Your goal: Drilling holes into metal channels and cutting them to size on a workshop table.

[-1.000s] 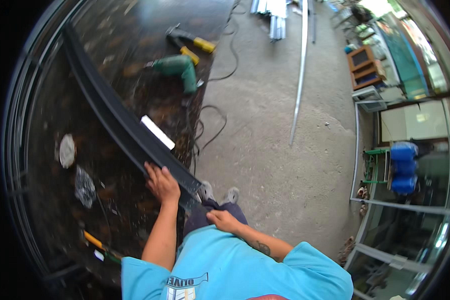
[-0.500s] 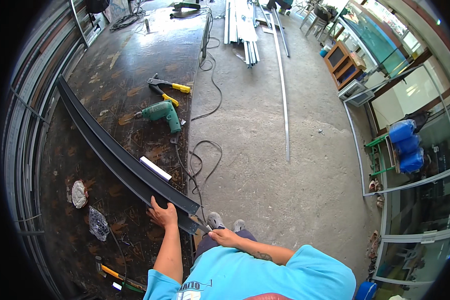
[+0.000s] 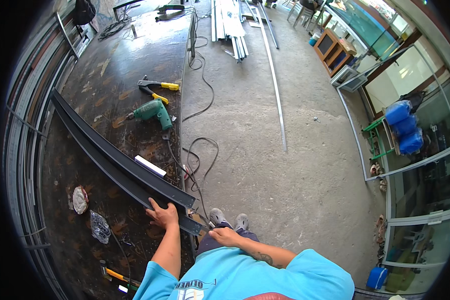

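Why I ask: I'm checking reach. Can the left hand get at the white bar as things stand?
Probably yes: the white bar lies close by, just across the dark profile from the left hand. Only that profile seems between them, though the hand must first leave it.

At the lower edge of the frame, left of centre, we see dark capital lettering [image 3: 203, 284] printed on the chest of the turquoise shirt [image 3: 265, 277]. It appears upside down to us and runs at a slant, with a pale emblem [image 3: 189, 295] crossed by dark lines just under it, partly cut off by the frame. At the right of the frame, we notice a small light mark [image 3: 434, 128], shaped like a letter, on the dark glass [image 3: 437, 142]; we cannot tell whether it is printed or reflected.
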A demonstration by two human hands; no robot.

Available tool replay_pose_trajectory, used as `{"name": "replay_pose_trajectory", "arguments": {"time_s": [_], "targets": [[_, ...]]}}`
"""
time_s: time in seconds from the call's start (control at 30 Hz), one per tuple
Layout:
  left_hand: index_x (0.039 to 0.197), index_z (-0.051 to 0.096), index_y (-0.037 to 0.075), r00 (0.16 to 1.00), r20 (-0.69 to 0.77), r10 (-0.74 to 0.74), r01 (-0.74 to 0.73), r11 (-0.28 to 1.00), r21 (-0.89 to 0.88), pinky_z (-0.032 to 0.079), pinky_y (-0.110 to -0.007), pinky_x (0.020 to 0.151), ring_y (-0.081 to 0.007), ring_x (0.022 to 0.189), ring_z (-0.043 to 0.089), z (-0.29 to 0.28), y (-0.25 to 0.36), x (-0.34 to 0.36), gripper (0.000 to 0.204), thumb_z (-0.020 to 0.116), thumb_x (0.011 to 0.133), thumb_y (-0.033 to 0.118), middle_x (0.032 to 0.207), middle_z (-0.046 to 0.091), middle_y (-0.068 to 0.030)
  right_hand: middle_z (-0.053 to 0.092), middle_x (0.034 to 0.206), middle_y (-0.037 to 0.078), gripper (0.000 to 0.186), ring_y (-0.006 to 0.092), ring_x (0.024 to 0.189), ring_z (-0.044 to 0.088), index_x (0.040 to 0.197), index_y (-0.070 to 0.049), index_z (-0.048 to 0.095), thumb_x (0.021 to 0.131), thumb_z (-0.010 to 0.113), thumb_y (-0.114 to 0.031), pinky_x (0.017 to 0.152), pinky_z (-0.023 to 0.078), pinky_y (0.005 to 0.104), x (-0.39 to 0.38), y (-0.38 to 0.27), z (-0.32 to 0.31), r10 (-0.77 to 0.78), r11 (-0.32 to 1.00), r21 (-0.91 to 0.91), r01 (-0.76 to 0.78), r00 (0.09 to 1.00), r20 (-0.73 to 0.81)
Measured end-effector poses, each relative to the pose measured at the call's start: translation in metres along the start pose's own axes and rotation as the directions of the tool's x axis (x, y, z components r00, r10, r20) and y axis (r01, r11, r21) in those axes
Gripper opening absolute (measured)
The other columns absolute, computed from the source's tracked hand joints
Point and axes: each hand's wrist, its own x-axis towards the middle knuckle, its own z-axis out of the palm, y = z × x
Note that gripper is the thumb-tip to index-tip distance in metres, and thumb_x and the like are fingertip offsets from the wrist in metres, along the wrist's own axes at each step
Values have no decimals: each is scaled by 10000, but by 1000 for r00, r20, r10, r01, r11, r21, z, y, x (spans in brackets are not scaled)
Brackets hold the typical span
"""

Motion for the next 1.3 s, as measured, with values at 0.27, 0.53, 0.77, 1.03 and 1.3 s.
{"name": "replay_pose_trajectory", "arguments": {"time_s": [0.27, 0.53, 0.77, 1.03, 1.3], "targets": [[1486, 396, 163, 996, -25, 81, -82, 997, -13, 200, -710, 1083, -467, 1372, 337, 7, -10, 4, 766, 619, 761, 273, 1478, 246, -352, 646, 876, 260, 470, 425, 861, 632, 920, -2, 632, 1013, 428, -415, 764, 478, 474, -34, 21, 6, -5, 1000, 17, 6, 998, -58], [1478, 407, 169, 991, -53, 125, -127, 991, -47, 203, -719, 1074, -477, 1378, 327, 10, -9, 4, 753, 615, 760, 261, 1478, 233, -366, 649, 841, 231, 471, 421, 846, 632, 908, -11, 641, 1018, 422, -413, 786, 483, 461, -8, -7, 16, -55, 998, 4, 56, 992, -114], [1478, 403, 165, 994, -3, 113, -113, 993, -41, 184, -740, 1063, -477, 1393, 296, 3, -11, -2, 755, 621, 763, 269, 1471, 240, -380, 658, 856, 231, 475, 399, 851, 646, 939, -18, 652, 1018, 421, -426, 802, 486, 458, -23, 2, 23, -12, 1000, -15, 10, 992, -124], [1479, 402, 173, 994, -8, 106, -106, 993, -50, 178, -740, 1064, -479, 1392, 294, 4, -8, 2, 752, 628, 767, 259, 1467, 245, -377, 656, 865, 249, 428, 438, 841, 637, 917, -19, 657, 1005, 471, -394, 745, 490, 469, -50, 22, 25, 32, 999, 46, -28, 994, -100], [1475, 410, 167, 992, -39, 117, -119, 992, -38, 195, -749, 1050, -460, 1394, 302, 10, -14, 5, 738, 622, 774, 258, 1467, 249, -364, 644, 873, 262, 419, 418, 833, 636, 950, -18, 637, 1010, 458, -391, 753, 487, 456, -38, 6, 32, -37, 998, -50, 33, 995, -88]]}}
